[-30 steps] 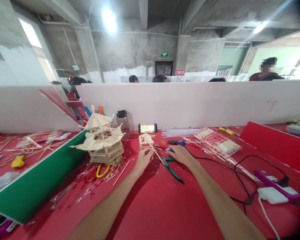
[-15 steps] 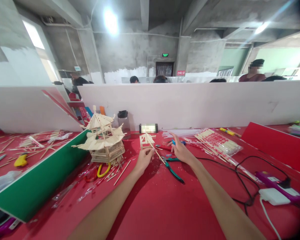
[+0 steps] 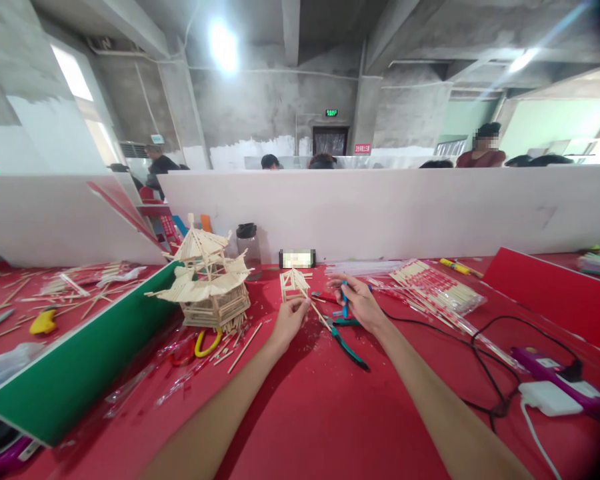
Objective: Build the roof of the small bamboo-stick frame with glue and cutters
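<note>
My left hand (image 3: 291,323) is closed, thumb and fingertips pinched around a thin wooden stick (image 3: 321,316). It rests against the front lower edge of a small house-shaped stick model (image 3: 293,285) and hides part of it. The stick slants down to the jaws of green-handled pliers (image 3: 349,349) lying on the table. My right hand (image 3: 363,303) grips a blue tool (image 3: 345,300) that looks like a glue gun, held upright above the pliers and to the right of the model. Red-handled pliers (image 3: 325,297) lie between the hands.
A larger stick-built pavilion (image 3: 207,283) stands left, beside a green board (image 3: 90,347). Yellow-handled scissors (image 3: 207,341) and loose sticks lie in front. Packed sticks (image 3: 430,283), a black cable (image 3: 430,325) and a purple power strip (image 3: 550,367) occupy the right. A bottle (image 3: 249,250) stands behind.
My right hand has closed around the blue tool and turned it upright; its index finger, stretched out before, is now curled. My left hand and the small model have hardly moved.
</note>
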Demonstrator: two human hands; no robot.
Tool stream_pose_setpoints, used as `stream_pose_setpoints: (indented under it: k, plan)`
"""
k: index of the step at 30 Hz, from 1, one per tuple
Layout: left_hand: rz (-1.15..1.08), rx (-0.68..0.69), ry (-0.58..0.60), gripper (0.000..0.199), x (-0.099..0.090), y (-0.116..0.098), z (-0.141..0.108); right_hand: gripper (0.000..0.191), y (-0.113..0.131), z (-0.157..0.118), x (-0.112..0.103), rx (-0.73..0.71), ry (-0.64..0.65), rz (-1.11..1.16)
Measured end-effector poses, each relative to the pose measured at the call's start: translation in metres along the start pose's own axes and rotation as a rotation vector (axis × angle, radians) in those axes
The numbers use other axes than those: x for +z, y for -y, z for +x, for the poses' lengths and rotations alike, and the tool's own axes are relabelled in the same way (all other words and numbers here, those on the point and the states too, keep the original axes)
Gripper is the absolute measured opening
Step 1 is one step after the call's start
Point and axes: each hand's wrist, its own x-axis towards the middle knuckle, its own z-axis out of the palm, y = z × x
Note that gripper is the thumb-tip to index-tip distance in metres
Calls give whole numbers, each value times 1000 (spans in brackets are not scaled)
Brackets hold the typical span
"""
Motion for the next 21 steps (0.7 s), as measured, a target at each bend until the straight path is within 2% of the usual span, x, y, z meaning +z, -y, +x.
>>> stream_pose_setpoints:
  k: [3, 7, 10, 14, 18, 21]
  plan:
    - [-15, 5, 1, 50, 0, 1, 1, 38, -1, 0, 3, -7, -39, 55]
    - [-3, 18, 5, 50, 0, 3, 2, 36, 4, -3, 7, 74, -51, 150]
    - [-2, 24, 2, 50, -1, 3, 2, 43, 11, -7, 10, 148, 34, 299]
    - [-16, 26, -8, 50, 0, 3, 2, 39, 16, -11, 14, 143, 138, 392]
    - [-3, 28, -9, 50, 0, 4, 2, 35, 13, -10, 19, 98, 58, 250]
    - [-15, 23, -2, 51, -1, 6, 3, 35, 12, -8, 24, 3, -74, -24]
